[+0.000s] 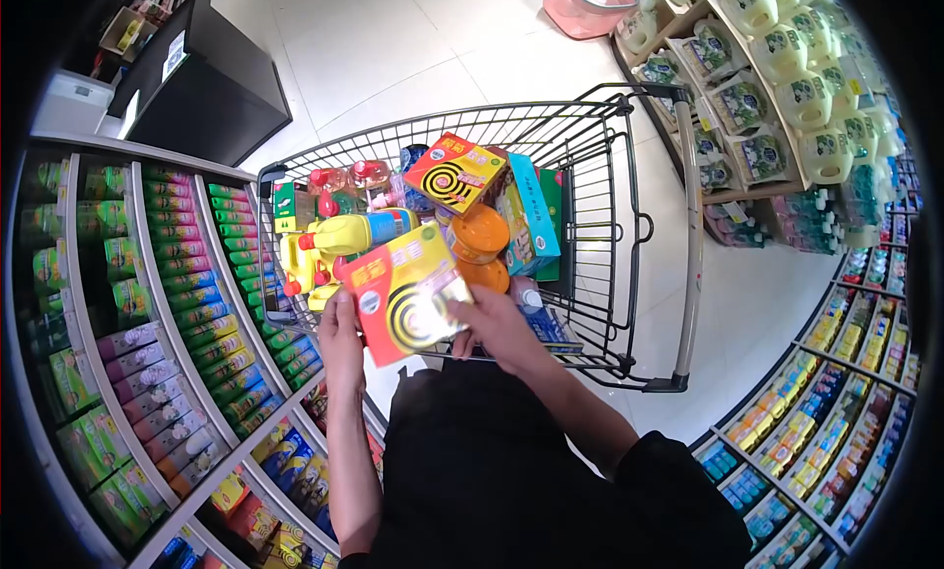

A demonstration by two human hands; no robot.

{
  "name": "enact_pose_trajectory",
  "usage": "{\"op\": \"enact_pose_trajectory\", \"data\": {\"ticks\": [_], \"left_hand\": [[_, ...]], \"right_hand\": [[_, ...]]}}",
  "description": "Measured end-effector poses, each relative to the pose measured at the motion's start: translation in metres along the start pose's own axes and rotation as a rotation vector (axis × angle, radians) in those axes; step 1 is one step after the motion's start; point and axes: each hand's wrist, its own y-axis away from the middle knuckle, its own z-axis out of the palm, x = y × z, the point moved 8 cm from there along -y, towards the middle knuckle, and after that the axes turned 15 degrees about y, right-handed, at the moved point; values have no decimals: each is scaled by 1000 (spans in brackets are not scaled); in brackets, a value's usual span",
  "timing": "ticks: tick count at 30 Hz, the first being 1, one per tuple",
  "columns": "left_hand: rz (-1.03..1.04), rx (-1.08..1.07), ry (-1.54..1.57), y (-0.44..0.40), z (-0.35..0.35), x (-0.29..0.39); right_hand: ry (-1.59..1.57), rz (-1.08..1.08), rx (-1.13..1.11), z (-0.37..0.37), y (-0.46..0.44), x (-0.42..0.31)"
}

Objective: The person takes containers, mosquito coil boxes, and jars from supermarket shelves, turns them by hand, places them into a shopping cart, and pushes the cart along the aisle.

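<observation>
Between my two hands is a red and yellow box with a black spiral (405, 292), held over the near side of the shopping cart (615, 230). My left hand (340, 335) grips its left edge, and my right hand (492, 323) grips its right edge. A similar spiral box (455, 173) lies on top of the goods in the cart. Beside the held box are a yellow bottle (359, 232) and an orange round container (479, 233). A blue box (532, 215) leans at the right of the pile, and red-capped bottles (370, 176) lie behind.
Shelves of packaged goods (187, 303) run along the left. White jugs and bags fill a display (752, 117) at the upper right, with more shelves (816, 402) at the lower right. A pink basket (588, 8) and a black cabinet (211, 82) stand beyond the cart.
</observation>
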Motion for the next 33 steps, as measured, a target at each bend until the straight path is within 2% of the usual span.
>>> {"op": "enact_pose_trajectory", "data": {"ticks": [2,3,5,6,8,11,13,16,17,19,21,23,24,25,27,29,33], "left_hand": [[-45,-31,-94,12,11,9],[-41,-26,-91,11,4,7],[-18,-103,-128,14,-11,-1],[-37,-107,-132,20,-20,-2],[-53,-78,-102,32,-43,-8],[-75,-19,-45,50,-83,-21],[-84,101,50,64,-109,-28],[-85,174,109,78,-141,-40],[-85,214,139,84,-151,-44],[-66,255,180,91,-164,-50],[-74,318,219,99,-186,-63],[-77,353,241,105,-193,-67],[-85,361,237,107,-197,-72],[-88,367,233,107,-200,-74],[-104,408,239,111,-203,-78],[-101,399,252,113,-199,-78],[-138,355,211,103,-186,-77]], "right_hand": [[-184,-8,76,-25,-15,2],[-181,-9,71,-32,-28,4],[-238,-38,227,-61,-60,15],[-232,-40,213,-66,-78,18],[-329,-61,321,-83,-108,20],[-289,-94,370,-96,-137,20],[-302,-98,342,-97,-153,21],[71,66,394,-102,-154,19],[80,68,383,-103,-154,17],[421,246,463,-112,-150,16],[475,235,455,-126,-168,26],[472,22,385,-130,-188,18],[343,47,368,-129,-193,23],[353,45,350,-125,-197,24],[-161,133,349,-110,-192,25],[-173,92,287,-108,-199,26],[-147,5,314,-104,-185,15]]}}
